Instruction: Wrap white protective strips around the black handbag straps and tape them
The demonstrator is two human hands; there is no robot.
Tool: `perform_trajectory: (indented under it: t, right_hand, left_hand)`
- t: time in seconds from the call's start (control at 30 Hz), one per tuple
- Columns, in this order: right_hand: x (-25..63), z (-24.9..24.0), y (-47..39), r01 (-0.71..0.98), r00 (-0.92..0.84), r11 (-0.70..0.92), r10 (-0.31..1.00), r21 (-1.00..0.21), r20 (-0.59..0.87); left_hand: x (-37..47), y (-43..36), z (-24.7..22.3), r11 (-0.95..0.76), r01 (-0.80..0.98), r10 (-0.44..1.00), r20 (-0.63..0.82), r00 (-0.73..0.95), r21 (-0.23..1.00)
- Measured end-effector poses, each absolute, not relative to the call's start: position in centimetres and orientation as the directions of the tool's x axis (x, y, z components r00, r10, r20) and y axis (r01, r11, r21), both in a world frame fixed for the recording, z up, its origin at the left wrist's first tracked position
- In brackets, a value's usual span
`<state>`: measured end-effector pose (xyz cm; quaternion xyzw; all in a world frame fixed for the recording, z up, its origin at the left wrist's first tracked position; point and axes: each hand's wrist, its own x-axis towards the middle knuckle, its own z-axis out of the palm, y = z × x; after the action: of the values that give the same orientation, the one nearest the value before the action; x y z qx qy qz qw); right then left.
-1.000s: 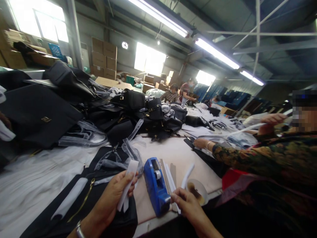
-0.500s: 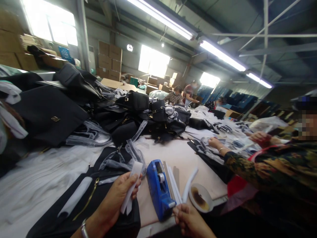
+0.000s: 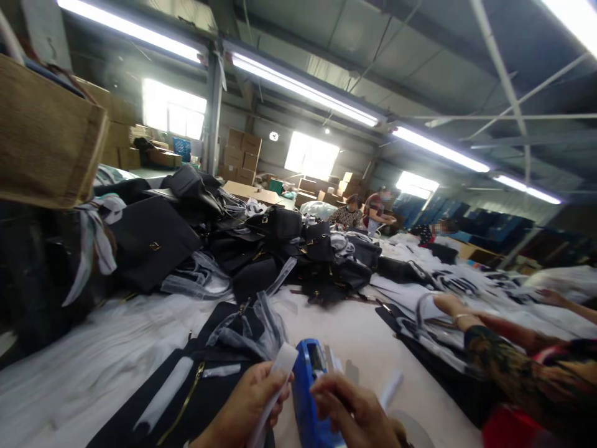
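Note:
Folded white strips (image 3: pixel 278 378) are gripped between the thumb and fingers of my left hand (image 3: pixel 254 398), above the black bag (image 3: pixel 209 348) with a gold zipper. My right hand (image 3: pixel 354 407) is over the blue tape dispenser (image 3: pixel 305 398), its fingers curled together; whatever they hold is too small or blurred to name. Behind the right hand, pale strips (image 3: pixel 332 361) lie beside the dispenser, partly hidden. A rolled white piece (image 3: pixel 163 395) rests on the bag, whose handles are wrapped in clear plastic (image 3: pixel 268 323).
Black bags (image 3: pixel 280 233) are heaped across the table (image 3: pixel 373 348). White wrapping sheets (image 3: pixel 116 348) spread at the left, below a hanging brown bag (image 3: pixel 46 134). At the right, a person's arms (image 3: pixel 494 336) reach over another black bag (image 3: pixel 410 348). More people are farther back.
The view has shifted, so the scene sits lower and further right. My right hand has risen from the dispenser's front end to above it. The neighbouring person's arms have moved forward.

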<state>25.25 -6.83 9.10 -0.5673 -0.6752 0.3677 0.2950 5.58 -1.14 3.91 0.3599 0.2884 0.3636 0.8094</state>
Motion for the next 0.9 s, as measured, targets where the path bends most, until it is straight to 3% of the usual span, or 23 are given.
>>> perform_trajectory:
  t: [0.1, 0.27, 0.5, 0.6, 0.7, 0.8, 0.9]
  right_hand:
    - [22.5, 11.1, -4.2, 0.531, -0.216, 0.242, 0.965, -0.812, 0.147]
    - [21.2, 10.4, -2.2, 0.572, -0.314, 0.325, 0.935, -0.753, 0.164]
    - [21.8, 10.9, -2.0, 0.605, -0.203, 0.164, 0.978, -0.779, 0.049]
    - [21.8, 9.9, -1.6, 0.486, -0.174, 0.117, 0.984, -0.866, 0.035]
    - [21.6, 6.9, -1.2, 0.257, -0.186, 0.112, 0.98, -0.96, 0.064]
    - [20.6, 3.7, -0.7, 0.071, -0.136, 0.129, 0.984, -0.989, 0.118]
    - [19.4, 2.1, -0.3, 0.002, -0.046, 0.168, 0.985, -0.986, 0.168]
  left_hand:
    - [5.6, -1.4, 4.5, 0.429, -0.369, 0.794, -0.149, 0.59, 0.824]
    - [5.2, -1.2, 4.4, 0.396, -0.308, 0.774, -0.134, 0.619, 0.865]
    - [5.0, -0.8, 4.5, 0.451, -0.303, 0.71, -0.132, 0.692, 0.84]
    - [4.6, -0.7, 5.2, 0.492, -0.351, 0.684, -0.104, 0.722, 0.797]
    - [4.2, -0.5, 5.4, 0.528, -0.422, 0.679, -0.067, 0.731, 0.737]
    - [3.8, 0.0, 5.1, 0.615, -0.442, 0.646, -0.096, 0.757, 0.653]
    - [3.4, 0.4, 5.3, 0.716, -0.469, 0.624, -0.173, 0.762, 0.517]
